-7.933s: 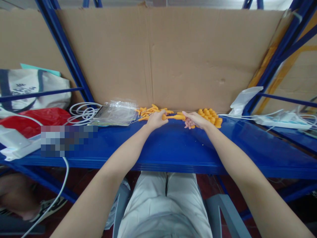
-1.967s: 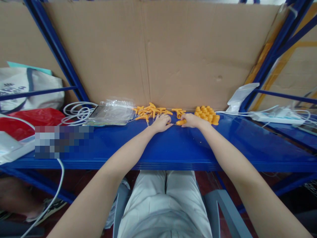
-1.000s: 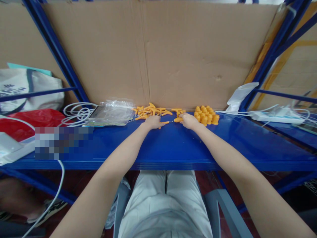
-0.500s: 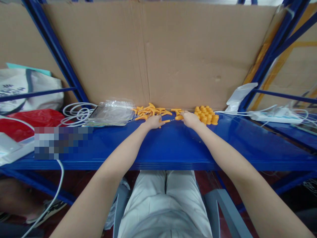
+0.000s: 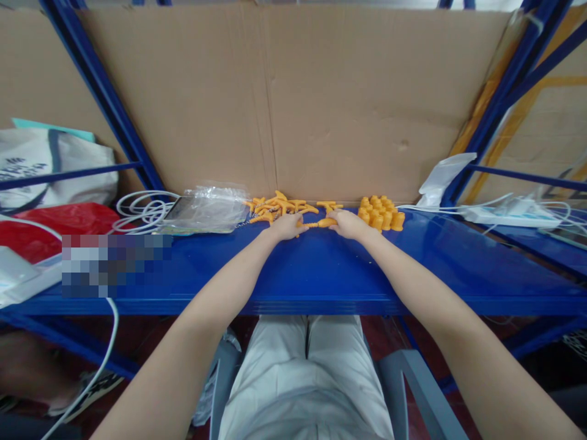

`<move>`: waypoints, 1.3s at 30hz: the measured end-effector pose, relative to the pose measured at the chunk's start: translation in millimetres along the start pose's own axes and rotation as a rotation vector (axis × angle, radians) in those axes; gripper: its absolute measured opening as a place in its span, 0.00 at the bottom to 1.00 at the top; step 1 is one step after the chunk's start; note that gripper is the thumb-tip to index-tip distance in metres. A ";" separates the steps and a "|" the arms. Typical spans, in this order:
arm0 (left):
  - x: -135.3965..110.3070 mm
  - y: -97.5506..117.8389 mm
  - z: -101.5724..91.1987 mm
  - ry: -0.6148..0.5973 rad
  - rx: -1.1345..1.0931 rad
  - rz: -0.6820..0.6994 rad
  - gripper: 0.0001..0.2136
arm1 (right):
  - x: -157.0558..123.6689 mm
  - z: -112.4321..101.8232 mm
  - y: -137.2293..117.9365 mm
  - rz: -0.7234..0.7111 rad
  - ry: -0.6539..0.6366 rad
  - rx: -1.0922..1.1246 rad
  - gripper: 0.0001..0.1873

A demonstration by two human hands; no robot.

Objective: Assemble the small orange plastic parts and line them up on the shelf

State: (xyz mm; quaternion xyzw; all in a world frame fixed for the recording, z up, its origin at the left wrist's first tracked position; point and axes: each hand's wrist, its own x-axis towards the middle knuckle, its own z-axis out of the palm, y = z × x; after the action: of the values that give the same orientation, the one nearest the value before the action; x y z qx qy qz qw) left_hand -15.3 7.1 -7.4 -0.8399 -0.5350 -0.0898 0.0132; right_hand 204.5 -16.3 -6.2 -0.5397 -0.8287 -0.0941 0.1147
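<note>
My left hand [image 5: 288,227] is closed on a yellow T-shaped plastic piece, whose stem [image 5: 312,225] points right. My right hand [image 5: 347,224] is closed on a small yellow plastic part [image 5: 326,222] in line with that stem. The two parts meet end to end between my hands; whether one sits inside the other is too small to tell. Behind my left hand lies a pile of yellow T-shaped pieces [image 5: 275,205] with thin chains. Another T-shaped piece [image 5: 328,204] lies behind my right hand. Several yellow cup-shaped parts [image 5: 380,214] stand just right of it.
Clear plastic bags [image 5: 208,208] and coiled white cable [image 5: 144,211] lie left on the blue shelf [image 5: 316,269]. A white power strip [image 5: 509,215] is at the right. Cardboard [image 5: 321,104] closes the back. Someone's leg [image 5: 32,366] shows at lower left.
My right hand has moved slightly left with its yellow part. The gap with a bit of chain between the two parts has closed.
</note>
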 end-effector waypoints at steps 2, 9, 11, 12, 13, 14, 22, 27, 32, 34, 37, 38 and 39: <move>-1.0 0.6 1.1 0.035 0.003 0.003 0.16 | 2.6 3.4 3.3 -0.038 0.028 0.053 0.15; -4.2 3.7 -0.4 0.137 0.015 -0.020 0.17 | 10.7 17.3 23.1 -0.118 0.177 0.356 0.15; -4.7 5.0 -0.5 0.143 0.022 -0.028 0.17 | 12.1 19.7 29.5 -0.087 0.206 0.442 0.17; -4.8 5.5 -0.3 0.144 0.024 -0.027 0.17 | 12.5 20.3 32.7 -0.065 0.199 0.494 0.19; -4.8 6.0 0.0 0.143 0.025 -0.024 0.17 | 12.7 20.3 35.7 -0.042 0.177 0.554 0.21; -4.8 6.3 0.3 0.141 0.024 -0.022 0.17 | 12.7 19.7 38.3 -0.022 0.148 0.620 0.22; -4.9 3.8 0.1 0.148 -0.016 0.003 0.16 | 4.8 0.9 34.2 0.131 -0.006 0.984 0.07; -4.0 1.3 2.4 0.167 -0.025 0.023 0.16 | -4.0 -11.3 20.0 0.246 -0.082 0.960 0.08; -2.5 -0.3 4.1 0.173 -0.016 0.024 0.16 | -6.6 -13.5 11.8 0.342 -0.144 0.986 0.17; -2.5 -0.8 4.1 0.172 -0.010 0.029 0.16 | -6.3 -13.1 8.4 0.373 -0.173 1.003 0.21; -2.7 -1.3 3.5 0.165 -0.006 0.026 0.16 | -6.0 -13.3 4.3 0.402 -0.185 1.023 0.24; -2.7 -1.4 3.1 0.162 -0.008 0.023 0.16 | -6.0 -13.5 3.8 0.407 -0.179 1.027 0.24; -2.8 -1.4 2.7 0.158 -0.012 0.019 0.16 | -6.1 -13.6 3.9 0.410 -0.171 1.029 0.23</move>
State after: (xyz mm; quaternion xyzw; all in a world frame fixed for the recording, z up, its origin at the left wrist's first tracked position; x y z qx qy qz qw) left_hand -17.3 5.6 -10.6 -0.8352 -0.5240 -0.1587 0.0512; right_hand 211.7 -23.9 5.2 -0.5700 -0.6523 0.3906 0.3116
